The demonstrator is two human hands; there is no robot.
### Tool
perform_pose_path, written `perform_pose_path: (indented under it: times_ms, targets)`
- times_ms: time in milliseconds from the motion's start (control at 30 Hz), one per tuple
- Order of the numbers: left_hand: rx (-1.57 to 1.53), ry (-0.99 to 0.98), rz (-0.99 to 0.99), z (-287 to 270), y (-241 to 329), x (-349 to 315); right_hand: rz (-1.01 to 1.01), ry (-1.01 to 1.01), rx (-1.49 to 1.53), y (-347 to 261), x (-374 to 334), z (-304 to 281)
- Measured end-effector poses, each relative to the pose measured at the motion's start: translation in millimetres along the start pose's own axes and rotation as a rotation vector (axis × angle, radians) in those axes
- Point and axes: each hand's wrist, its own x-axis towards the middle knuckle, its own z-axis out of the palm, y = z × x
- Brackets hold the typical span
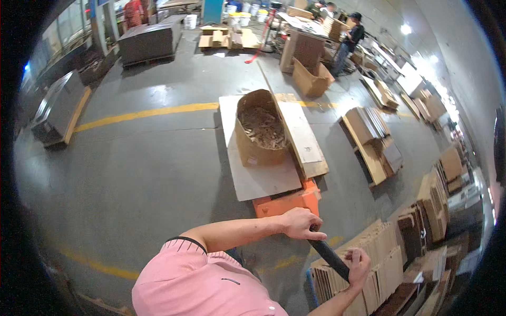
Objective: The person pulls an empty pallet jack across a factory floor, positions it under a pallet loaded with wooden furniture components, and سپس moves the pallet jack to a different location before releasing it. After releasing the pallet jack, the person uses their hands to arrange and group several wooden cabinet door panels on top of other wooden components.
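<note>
Black handle (pixel 330 255) slants across the lower right of the view, just beyond the pink shirt (pixel 205 279). The left hand (pixel 302 223) holds its upper end, fingers wrapped over it, thumb pointing right. The right hand (pixel 359 267) is at its lower end, fingers curled; whether they close around it, I cannot tell.

Just past the left hand sits an orange pallet truck (pixel 287 203), with a white board (pixel 240 176) lying beyond it. On the board stands an open brown box (pixel 258 154), holding a heap of pale scraps (pixel 261 126). A 2nd pale board (pixel 300 131) lies along the box's right side.

A yellow line (pixel 158 111) crosses the grey floor (pixel 147 174). To the right, panels (pixel 369 268) stand in a row near the right hand; farther off, a person (pixel 350 45) in dark clothes stands beside a worktop (pixel 303 23).
</note>
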Motion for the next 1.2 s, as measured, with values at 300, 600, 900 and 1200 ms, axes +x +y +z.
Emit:
perform_pose_path:
  times_ms: [300,600,900,1200]
  targets:
    - [0.025,-0.478,0.060,15,-35,-108,0.456,0.107,-0.049,50,-106,97]
    - [0.370,-0.508,0.055,-6,-162,-268,0.777,-0.316,-0.643,17,-208,324]
    - [0.438,-0.572,-0.007,-50,-188,-398,0.776,-0.267,-0.638,-38,-308,447]
    - [0.476,-0.676,0.103,-83,-164,-588,0.733,-0.253,-0.683,-99,-485,552]
